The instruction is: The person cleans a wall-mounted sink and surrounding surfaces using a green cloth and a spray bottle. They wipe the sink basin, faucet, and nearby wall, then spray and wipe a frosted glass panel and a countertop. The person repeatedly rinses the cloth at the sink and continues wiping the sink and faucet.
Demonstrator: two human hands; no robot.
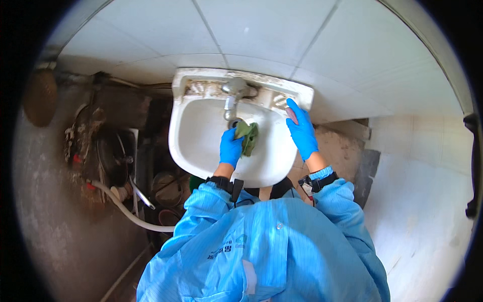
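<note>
A white ceramic washbasin (188, 151) with brown grime along its back ledge is fixed to the wall before me. My left hand (231, 147), in a blue glove, grips a green cloth (249, 139) inside the bowl, just below the metal faucet (231, 102) and beside the drain. At the basin's right rim, my gloved right hand (303, 130) holds a small pinkish-purple object (291, 115), perhaps a bar of soap, between thumb and fingers. It is close to the grimy soap recess (280, 100) at the back right corner.
Pale tiles (264, 30) cover the wall behind the basin. To the left, a light-coloured hose (139, 222) curves past a dark round pan-like object (115, 154) and a bucket (167, 188). A dark slab (368, 170) leans low by the right wall.
</note>
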